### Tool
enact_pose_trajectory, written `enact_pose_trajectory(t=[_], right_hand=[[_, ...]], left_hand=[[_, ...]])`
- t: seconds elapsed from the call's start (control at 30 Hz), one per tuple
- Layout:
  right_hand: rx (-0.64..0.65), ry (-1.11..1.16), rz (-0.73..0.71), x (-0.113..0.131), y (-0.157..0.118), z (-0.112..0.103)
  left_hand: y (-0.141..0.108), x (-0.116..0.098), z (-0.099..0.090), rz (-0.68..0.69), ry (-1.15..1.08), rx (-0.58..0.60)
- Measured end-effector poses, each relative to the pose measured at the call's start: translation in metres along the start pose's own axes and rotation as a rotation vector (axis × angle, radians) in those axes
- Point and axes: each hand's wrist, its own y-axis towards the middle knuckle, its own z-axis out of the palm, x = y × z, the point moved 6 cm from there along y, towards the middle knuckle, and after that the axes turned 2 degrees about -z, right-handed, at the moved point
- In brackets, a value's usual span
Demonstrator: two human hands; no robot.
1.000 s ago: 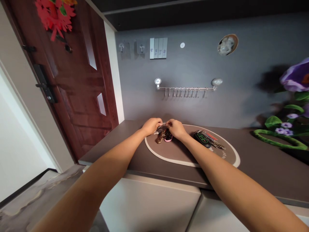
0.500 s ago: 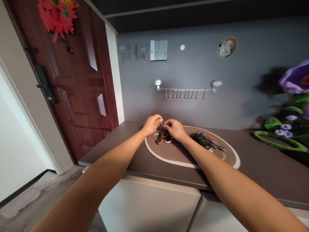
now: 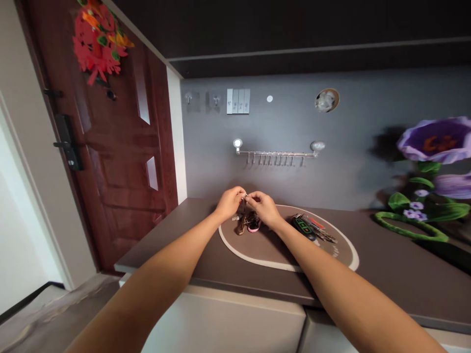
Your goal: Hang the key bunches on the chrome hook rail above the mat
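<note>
My left hand [image 3: 230, 203] and my right hand [image 3: 265, 209] meet fingertip to fingertip above the left part of a brown oval mat [image 3: 272, 251]. Both pinch a small shiny metal piece that looks like a key ring [image 3: 245, 197]; the fingers partly hide it. Just below lies or hangs a dark cluster with a brown charm [image 3: 241, 228] and a pink loop [image 3: 253, 229]. A small silver key [image 3: 235, 217] shows at its left. To the right of my right wrist, a black car key fob [image 3: 303, 227] with green-edged buttons rests beside a bunch of keys [image 3: 324, 234].
A hook rail [image 3: 275, 155] is fixed to the grey wall behind the mat, below a switch panel [image 3: 238, 101]. Purple artificial flowers [image 3: 436, 142] stand at the right end of the counter [image 3: 386, 274]. A dark cabinet [image 3: 294, 29] overhangs it. The red-brown door [image 3: 125, 162] is at left.
The view has tilted up slightly, so everything sits lower in the picture. My fingers stay pinched together over the mat, with the metal piece held slightly higher above the charms.
</note>
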Motion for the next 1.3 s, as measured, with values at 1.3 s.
enact_pose_trajectory(t=[1.3], right_hand=[[-0.458,0.821,0.467,0.011,0.100,-0.004]], left_hand=[[-0.004,0.001,-0.016,-0.065,0.456,-0.056]])
